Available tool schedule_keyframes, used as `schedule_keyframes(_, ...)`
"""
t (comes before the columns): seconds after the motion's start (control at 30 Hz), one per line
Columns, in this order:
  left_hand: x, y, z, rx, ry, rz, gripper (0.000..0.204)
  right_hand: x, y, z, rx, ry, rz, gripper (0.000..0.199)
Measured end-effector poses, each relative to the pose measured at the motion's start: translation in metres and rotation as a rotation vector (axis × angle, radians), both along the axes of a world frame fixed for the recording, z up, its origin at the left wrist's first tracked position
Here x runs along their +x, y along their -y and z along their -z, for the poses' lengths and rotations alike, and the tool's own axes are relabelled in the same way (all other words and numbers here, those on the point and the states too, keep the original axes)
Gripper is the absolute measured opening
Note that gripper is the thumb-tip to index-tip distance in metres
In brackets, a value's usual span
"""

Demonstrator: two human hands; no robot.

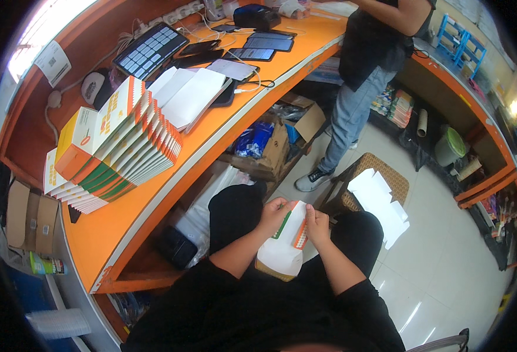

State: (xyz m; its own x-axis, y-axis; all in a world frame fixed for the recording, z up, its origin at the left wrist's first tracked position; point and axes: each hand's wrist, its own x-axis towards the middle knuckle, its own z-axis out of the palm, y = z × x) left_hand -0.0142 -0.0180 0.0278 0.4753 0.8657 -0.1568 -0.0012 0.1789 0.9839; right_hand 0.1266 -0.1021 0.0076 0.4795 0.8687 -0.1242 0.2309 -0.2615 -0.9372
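Observation:
Over my lap I hold a partly folded cardboard box (280, 256), with a white inside and green and orange printed sides. My left hand (274, 216) pinches its far left corner, beside the green strip. Closed on the far right corner is my right hand (317, 224), its thumb near the orange strip. The near flap hangs open toward my body. To the right of my knee, white flat box blanks (371, 196) lie on a woven stool (394, 174). A tall stack of folded boxes (114, 152) in white, orange, yellow and green stands on the counter to my left.
The orange counter (206, 155) curves along my left, holding white sheets (188, 94), a tablet (151, 51), several phones (270, 42) and cables. Under it sits an open carton (273, 141) with blue packets. Ahead stands another person (361, 88). A bin (450, 146) is at the right.

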Motion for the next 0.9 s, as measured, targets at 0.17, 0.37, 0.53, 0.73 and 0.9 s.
schedule_keyframes(0.17, -0.001, -0.001, -0.002, 0.093, -0.028, -0.032, 0.023, -0.003, -0.003, 0.004, 0.078, -0.107, 0.021, 0.062)
schedule_keyframes(0.37, -0.004, -0.008, -0.012, 0.091, -0.026, 0.033, 0.021, 0.006, -0.003, -0.011, 0.053, -0.109, -0.008, 0.057)
schedule_keyframes(0.53, -0.021, -0.036, -0.020, -0.267, 0.532, 0.185, 0.068, 0.031, -0.009, -0.034, 0.119, -0.300, 0.501, 0.054)
schedule_keyframes(0.73, -0.015, -0.017, -0.008, -0.200, 0.445, 0.355, 0.094, 0.039, -0.007, -0.032, 0.223, -0.298, 0.546, 0.053)
schedule_keyframes(0.9, -0.007, -0.008, -0.004, 0.229, 0.008, 0.277, 0.099, 0.021, -0.009, 0.005, -0.054, 0.356, 0.301, 0.073)
